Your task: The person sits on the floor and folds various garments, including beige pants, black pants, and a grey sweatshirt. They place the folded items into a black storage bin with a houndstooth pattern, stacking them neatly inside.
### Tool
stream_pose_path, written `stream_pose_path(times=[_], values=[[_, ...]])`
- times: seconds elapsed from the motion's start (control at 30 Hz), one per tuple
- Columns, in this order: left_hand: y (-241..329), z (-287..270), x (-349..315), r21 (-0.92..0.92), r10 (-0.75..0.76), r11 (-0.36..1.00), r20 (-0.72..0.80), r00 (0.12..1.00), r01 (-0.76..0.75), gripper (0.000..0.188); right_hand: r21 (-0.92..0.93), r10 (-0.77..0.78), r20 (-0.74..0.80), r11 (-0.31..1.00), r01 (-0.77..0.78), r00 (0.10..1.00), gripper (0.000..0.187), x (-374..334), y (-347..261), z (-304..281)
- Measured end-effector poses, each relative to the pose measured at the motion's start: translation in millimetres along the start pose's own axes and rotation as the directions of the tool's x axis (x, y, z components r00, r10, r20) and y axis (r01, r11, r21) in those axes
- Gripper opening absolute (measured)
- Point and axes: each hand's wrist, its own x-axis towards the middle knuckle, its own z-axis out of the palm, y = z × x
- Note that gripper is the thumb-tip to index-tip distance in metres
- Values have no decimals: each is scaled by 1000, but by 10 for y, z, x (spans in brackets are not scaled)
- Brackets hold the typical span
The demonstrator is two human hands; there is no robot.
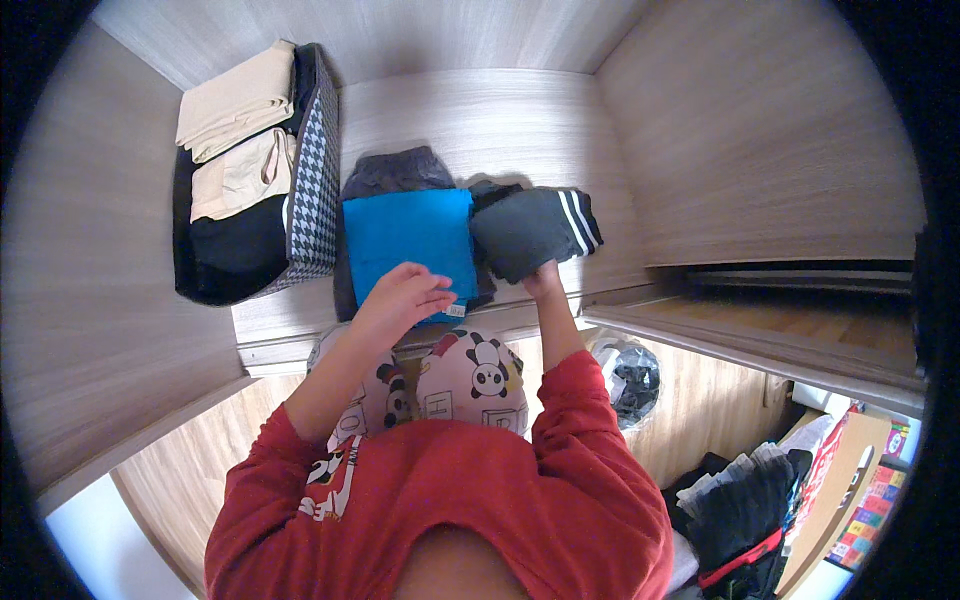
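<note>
My right hand [541,280] grips the lower edge of a folded dark grey garment [522,232] with white stripes at its right end; its fingers are partly hidden underneath. My left hand [405,296] is open, fingers loosely stretched over the lower part of a folded bright blue garment [405,232]; whether it touches the cloth I cannot tell. Beneath the blue piece, dark folded clothing [398,170] sticks out at the far side. More black cloth [490,193] shows behind the striped garment.
A houndstooth fabric bin [318,170] holding folded beige and black clothes stands at the left on the wooden shelf [510,110]. My knees press near the shelf's front edge. At the lower right are a round, plastic-lined bin [634,385] and a pile of dark clothes [742,510].
</note>
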Motion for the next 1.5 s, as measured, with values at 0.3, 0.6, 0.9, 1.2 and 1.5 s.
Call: stream_pose_path(times=[0.3, 0.6, 0.9, 1.2, 1.5], values=[[-193, -348, -16, 61, -24, 998, -86, 996, 30, 12, 74, -130, 269, 991, 114, 954, 51, -173, -61, 4], [137, 122, 312, 457, 168, 855, 204, 965, -245, 16, -133, 12, 46, 991, -6, 999, 37, -827, -872, 352], [-49, -1, 13, -242, -351, 746, 649, 675, 620, 75, -100, 162, 350, 986, -135, 923, 40, -1429, -1208, 1009], [-83, 123, 144, -396, -89, 860, 504, 859, 322, 54, -349, 162, 545, 936, 46, 823, 65, -2142, -1155, 1279], [-316, -108, -26, -371, -169, 874, 375, 912, 314, 36, -839, 421, 293, 544, 19, 859, 83, -2233, -709, 787]])
